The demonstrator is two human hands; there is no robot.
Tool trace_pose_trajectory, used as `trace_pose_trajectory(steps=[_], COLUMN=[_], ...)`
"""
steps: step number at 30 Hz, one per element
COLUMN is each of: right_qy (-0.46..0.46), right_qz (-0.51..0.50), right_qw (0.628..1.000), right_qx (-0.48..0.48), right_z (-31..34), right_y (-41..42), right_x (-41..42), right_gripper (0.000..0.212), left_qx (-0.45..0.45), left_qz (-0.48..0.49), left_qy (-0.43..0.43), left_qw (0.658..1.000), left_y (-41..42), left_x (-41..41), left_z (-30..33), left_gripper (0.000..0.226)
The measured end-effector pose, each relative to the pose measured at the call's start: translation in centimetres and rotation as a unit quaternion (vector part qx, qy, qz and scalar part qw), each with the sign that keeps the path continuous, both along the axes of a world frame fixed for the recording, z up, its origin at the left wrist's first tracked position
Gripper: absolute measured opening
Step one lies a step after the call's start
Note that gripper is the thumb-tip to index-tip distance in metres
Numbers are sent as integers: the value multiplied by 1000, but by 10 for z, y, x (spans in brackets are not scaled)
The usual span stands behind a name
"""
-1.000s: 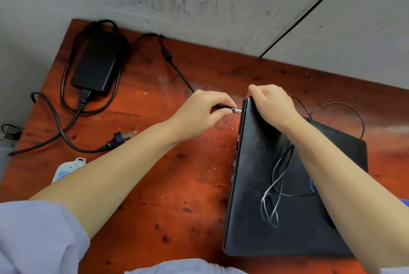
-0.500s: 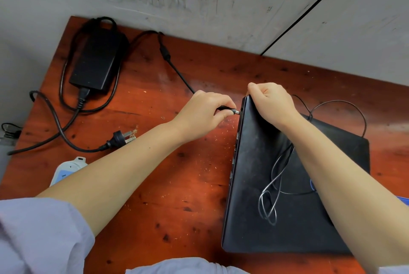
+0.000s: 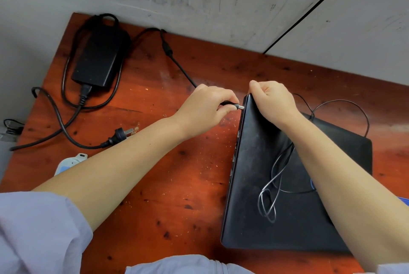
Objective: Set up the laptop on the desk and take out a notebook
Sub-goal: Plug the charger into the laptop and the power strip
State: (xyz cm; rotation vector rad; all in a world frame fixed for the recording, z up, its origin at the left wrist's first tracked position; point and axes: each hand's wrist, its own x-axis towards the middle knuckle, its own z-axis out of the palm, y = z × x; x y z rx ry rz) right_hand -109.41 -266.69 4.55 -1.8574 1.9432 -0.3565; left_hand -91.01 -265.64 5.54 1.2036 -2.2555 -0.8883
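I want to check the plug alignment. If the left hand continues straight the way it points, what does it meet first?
The left hand would first drive the charger plug against the laptop edge; whether it meets the port is unclear.

One laptop (image 3: 294,185), one adapter (image 3: 97,57), perhaps two cables (image 3: 274,180).
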Motion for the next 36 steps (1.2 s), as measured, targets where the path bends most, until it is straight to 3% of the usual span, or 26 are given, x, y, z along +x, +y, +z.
trace_pose_trajectory(steps=[4, 21, 26, 36], right_qy=[17, 74, 95, 11], right_qz=[0, 35, 77, 83], right_qw=[1000, 996, 991, 996], right_qx=[0, 43, 50, 30], right_z=[-7, -48, -62, -58], right_y=[2, -3, -2, 6], right_x=[8, 23, 22, 13], right_gripper=[50, 51, 51, 25], left_qx=[-36, 184, 148, 55], left_qz=[-36, -72, -61, -33], left_qy=[-84, -101, -192, -217], left_qw=[995, 975, 968, 974], left_y=[-1, -22, -19, -1], left_x=[-6, 1, -2, -6], left_z=[-2, -33, -50, -65], left_gripper=[20, 11, 17, 17])
